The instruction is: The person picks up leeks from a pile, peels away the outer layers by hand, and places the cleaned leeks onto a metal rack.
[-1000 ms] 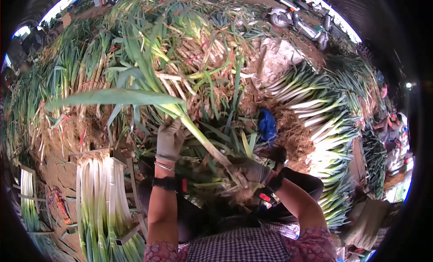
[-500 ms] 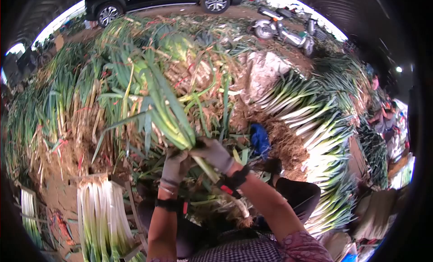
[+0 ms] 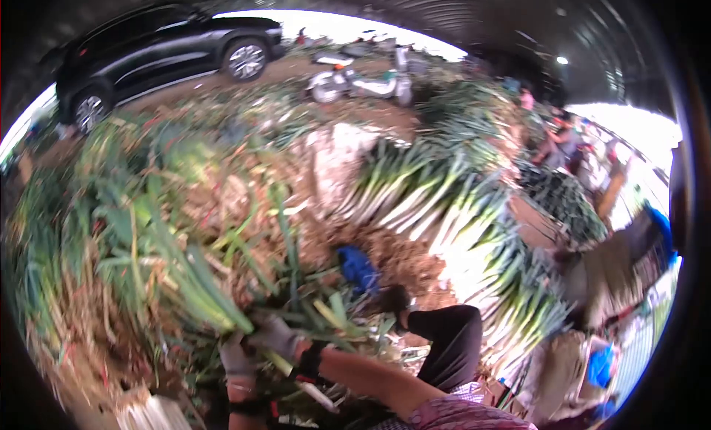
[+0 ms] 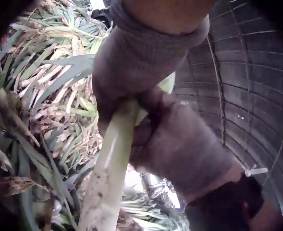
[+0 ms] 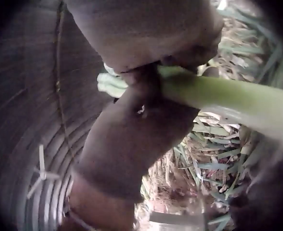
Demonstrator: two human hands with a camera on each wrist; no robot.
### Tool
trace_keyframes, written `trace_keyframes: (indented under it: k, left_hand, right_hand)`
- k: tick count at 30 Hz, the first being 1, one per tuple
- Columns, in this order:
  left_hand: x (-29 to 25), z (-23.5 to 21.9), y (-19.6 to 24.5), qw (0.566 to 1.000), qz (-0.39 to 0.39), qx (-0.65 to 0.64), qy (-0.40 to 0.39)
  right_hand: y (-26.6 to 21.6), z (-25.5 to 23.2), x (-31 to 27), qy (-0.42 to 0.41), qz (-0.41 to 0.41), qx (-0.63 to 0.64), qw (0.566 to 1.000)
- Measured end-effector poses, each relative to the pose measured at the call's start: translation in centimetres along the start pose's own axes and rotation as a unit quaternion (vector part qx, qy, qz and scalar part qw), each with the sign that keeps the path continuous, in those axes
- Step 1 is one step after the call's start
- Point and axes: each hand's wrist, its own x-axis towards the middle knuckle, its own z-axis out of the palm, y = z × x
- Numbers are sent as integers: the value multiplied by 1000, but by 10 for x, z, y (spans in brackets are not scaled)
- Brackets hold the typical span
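Both gloved hands meet on one leek, where its green leaves join the stalk. In the head view the leek's leaves [image 3: 204,300] fan up and left from the hands, and its pale lower stalk [image 3: 317,395] slants down to the right. My left hand [image 3: 238,358] grips it from the left, while my right hand [image 3: 275,335] grips right beside it. Close up in the left wrist view, dirt specks mark the leek's stalk [image 4: 105,178] below the curled fingers. The right wrist view has the stalk [image 5: 242,103] running out to the right from between the gloves.
Heaps of untrimmed leeks [image 3: 59,245] lie ahead and left. A row of cleaned leeks [image 3: 466,237] curves along the right, near a blue cloth or bag [image 3: 358,268]. A rack of white stalks [image 3: 152,414] stands lower left. Farther off are a scooter [image 3: 363,84] and a dark car [image 3: 163,52].
The right hand has moved from the root end up beside the left hand. The leek's outspread leaf now lies with the others. The head view has swung right, showing more car and scooter.
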Motion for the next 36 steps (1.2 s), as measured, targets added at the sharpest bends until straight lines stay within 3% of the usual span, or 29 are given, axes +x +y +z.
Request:
trace_keyframes:
  k: [1,2,3,4,5,6,8,9,10,11,12,13,14,15,18,20,21,24,25,26,28,29,30,31,32,33,34,35,36]
  left_hand:
    - [-5,-1,28,900,222,373,-40]
    - [-5,5,26,927,203,315,-22]
    - [-6,9,29,995,62,69,-22]
    - [-7,24,39,993,-28,-109,42]
    - [-2,20,33,978,-91,-184,23]
    - [2,22,42,954,-154,-256,5]
    - [-2,25,56,940,-163,-301,-7]
    - [4,15,45,994,11,-67,-85]
    - [9,6,34,955,185,173,-154]
    - [11,1,24,969,111,147,-164]
    - [8,7,29,968,110,147,-170]
    - [4,18,41,987,33,-19,-158]
    - [0,23,50,972,-46,-183,-141]
    - [0,21,54,971,-47,-183,-145]
    - [0,19,56,985,4,-61,-163]
    - [-3,27,52,991,23,-99,-91]
    - [-5,28,68,954,-87,-275,-84]
    - [-8,22,97,933,-149,-308,-114]
    - [5,1,57,951,-137,-271,-50]
    - [16,-4,48,952,-138,-270,-49]
    - [14,-19,35,948,-116,-296,3]
    - [8,-4,59,951,-83,-295,38]
    - [12,-7,66,944,-104,-313,22]
    - [6,-12,72,959,-133,-237,73]
    - [5,-23,55,996,-23,-62,55]
    - [7,-31,49,991,-9,-100,83]
    - [2,-40,44,931,85,351,48]
    - [9,-44,21,975,133,163,78]
    - [15,-47,21,975,13,-200,99]
  right_hand:
    - [-3,7,-3,59,-47,-143,987]
    - [-5,13,-8,115,-85,-282,949]
    - [-11,17,-16,127,-70,-244,959]
    - [-19,14,-19,137,-60,-207,967]
    - [-25,10,-23,139,-61,-148,977]
    - [-24,7,-20,195,-109,-219,950]
    - [-18,-5,-20,206,-98,-169,959]
    - [-20,-14,-19,180,-50,-108,976]
    - [-21,-24,-20,153,0,-46,987]
    - [-49,-36,-36,82,57,137,985]
    - [-43,-38,-36,88,58,139,985]
    - [-32,-41,-31,69,33,169,983]
    - [-21,-41,-26,50,9,199,979]
    - [-18,-36,-25,58,-30,237,969]
    - [-6,-35,-30,45,4,205,978]
    - [0,-37,-30,20,-26,203,979]
    - [-1,-36,-33,-11,-52,199,979]
    - [-34,-43,-64,-44,-76,183,979]
    - [-33,-47,-67,-73,-62,191,977]
    - [-31,-52,-69,-103,-47,199,973]
    - [-54,-71,-90,-137,2,136,981]
    - [-24,-79,-90,-122,-87,15,989]
    - [-17,-93,-97,-120,-210,-211,947]
    - [-9,-102,-102,-112,-76,-157,978]
    - [-14,-118,-112,-200,-156,-284,925]
    - [-33,-129,-124,-206,-113,-291,927]
    - [-34,-144,-133,-222,-111,-327,912]
    - [-9,-161,-139,-213,-156,-301,916]
    - [1,-174,-147,-182,-203,-282,920]
